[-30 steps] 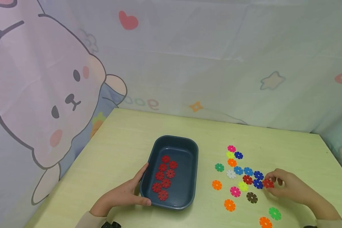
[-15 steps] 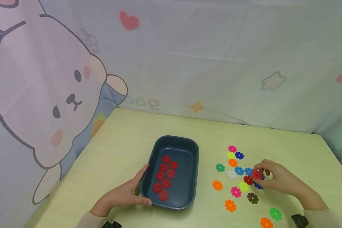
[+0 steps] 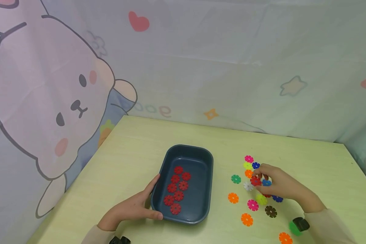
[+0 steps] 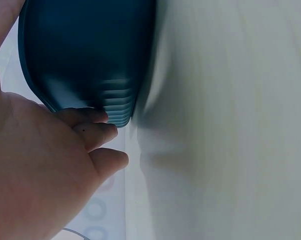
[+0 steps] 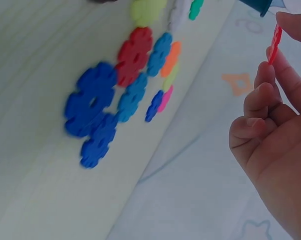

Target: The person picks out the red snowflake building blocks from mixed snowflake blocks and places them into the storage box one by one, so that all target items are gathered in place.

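Observation:
My left hand [image 3: 132, 206] holds the near left side of a dark blue-grey tray [image 3: 198, 200], thumb at the front corner. In the left wrist view, its fingers rest on the tray's ribbed outer wall [image 4: 90, 60]. Several red notched plastic discs [image 3: 179, 195] lie inside the tray, toward its left. Between thumb and fingers, my right hand [image 3: 283, 183] pinches another red disc [image 5: 275, 45], raised above the table. Below it are light blue discs [image 5: 132, 97], dark blue discs [image 5: 90, 100] and a red disc [image 5: 134, 56]; the hand partly hides some of them in the head view.
Right of the tray lie orange [image 3: 247, 219], pink [image 3: 252, 205], brown [image 3: 270, 211], white [image 3: 248, 186] and green [image 3: 236, 179] discs. My right wrist strap overlaps a bright green disc [image 3: 294, 229]. A printed cloth [image 3: 201, 67] hangs behind the table's back edge.
My right hand has lifted the red disc from the right of the dark blue discs and carried it leftward toward the tray. The left hand and tray have stayed in place.

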{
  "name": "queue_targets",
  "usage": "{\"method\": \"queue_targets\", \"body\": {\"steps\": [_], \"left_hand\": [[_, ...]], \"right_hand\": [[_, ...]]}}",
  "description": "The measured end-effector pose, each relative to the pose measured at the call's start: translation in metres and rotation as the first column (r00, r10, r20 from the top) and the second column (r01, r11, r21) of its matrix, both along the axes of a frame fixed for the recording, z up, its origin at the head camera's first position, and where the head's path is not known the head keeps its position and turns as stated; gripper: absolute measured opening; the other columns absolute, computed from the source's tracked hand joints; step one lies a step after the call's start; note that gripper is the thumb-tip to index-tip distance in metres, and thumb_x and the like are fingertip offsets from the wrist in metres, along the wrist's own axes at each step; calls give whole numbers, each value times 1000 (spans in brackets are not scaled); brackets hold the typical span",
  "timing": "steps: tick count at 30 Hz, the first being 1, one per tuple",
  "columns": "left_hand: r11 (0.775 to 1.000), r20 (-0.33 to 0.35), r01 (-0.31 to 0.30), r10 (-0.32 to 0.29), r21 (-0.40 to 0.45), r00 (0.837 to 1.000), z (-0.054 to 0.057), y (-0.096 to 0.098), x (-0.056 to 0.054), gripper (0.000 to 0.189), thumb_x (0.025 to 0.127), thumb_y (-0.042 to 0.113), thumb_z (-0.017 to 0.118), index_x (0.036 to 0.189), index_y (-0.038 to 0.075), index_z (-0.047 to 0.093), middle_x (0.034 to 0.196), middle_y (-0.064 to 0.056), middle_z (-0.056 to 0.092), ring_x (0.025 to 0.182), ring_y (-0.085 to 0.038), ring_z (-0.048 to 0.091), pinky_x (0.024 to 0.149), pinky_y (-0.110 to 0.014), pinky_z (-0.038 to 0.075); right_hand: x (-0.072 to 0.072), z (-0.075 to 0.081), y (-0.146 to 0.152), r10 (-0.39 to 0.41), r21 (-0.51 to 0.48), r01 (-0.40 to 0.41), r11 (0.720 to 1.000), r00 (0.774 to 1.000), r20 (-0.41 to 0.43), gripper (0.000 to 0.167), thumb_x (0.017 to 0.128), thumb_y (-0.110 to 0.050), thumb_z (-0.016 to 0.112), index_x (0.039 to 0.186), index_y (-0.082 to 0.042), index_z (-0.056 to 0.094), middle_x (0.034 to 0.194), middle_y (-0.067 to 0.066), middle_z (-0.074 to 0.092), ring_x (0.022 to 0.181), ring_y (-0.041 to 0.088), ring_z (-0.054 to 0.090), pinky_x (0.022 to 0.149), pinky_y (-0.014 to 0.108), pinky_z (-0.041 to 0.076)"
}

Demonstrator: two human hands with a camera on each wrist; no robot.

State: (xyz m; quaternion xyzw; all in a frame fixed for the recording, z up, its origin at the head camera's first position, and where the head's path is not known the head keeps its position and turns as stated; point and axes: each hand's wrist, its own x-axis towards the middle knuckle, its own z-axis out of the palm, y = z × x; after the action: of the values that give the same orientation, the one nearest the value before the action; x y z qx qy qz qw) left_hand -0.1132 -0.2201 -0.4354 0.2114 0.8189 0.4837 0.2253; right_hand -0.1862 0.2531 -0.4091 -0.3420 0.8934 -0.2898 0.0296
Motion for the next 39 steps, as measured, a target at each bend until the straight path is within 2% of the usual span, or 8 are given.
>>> {"method": "queue_targets", "body": {"steps": [14,23,31,39], "left_hand": [[1000,-8,-1,1,1,1000,0,0,0,120,80,33,80,155,18,-13,161,-16,-3,146,-38,4,110,-63,15],[1000,-9,-2,2,2,1000,0,1,0,120,80,32,80,155,18,-13,161,-15,-3,146,-37,4,110,-62,16],[1000,-14,3,-3,-2,1000,-1,-1,0,120,80,32,80,155,19,-13,161,-15,-2,146,-37,5,110,-62,16],[1000,11,-16,16,-4,1000,-2,0,1,120,79,32,81,155,20,-11,162,-12,-5,147,-33,1,112,-60,14]], "right_hand": [[-13,8,-39,41,10,-41,999,997,61,25,83,-17,74,105,-14,64,90,-10,55,86,22,53,69,30,51],[-23,18,-64,111,16,-111,994,994,-3,25,82,-14,76,105,-15,65,90,-11,54,81,19,52,68,29,48],[-30,22,-91,152,8,-152,988,988,-8,21,83,-18,75,102,-19,66,90,-12,54,81,17,51,69,29,48],[-40,22,-118,184,-12,-184,983,983,8,22,83,-18,74,104,-15,67,93,-10,57,82,15,53,71,29,48]]}}
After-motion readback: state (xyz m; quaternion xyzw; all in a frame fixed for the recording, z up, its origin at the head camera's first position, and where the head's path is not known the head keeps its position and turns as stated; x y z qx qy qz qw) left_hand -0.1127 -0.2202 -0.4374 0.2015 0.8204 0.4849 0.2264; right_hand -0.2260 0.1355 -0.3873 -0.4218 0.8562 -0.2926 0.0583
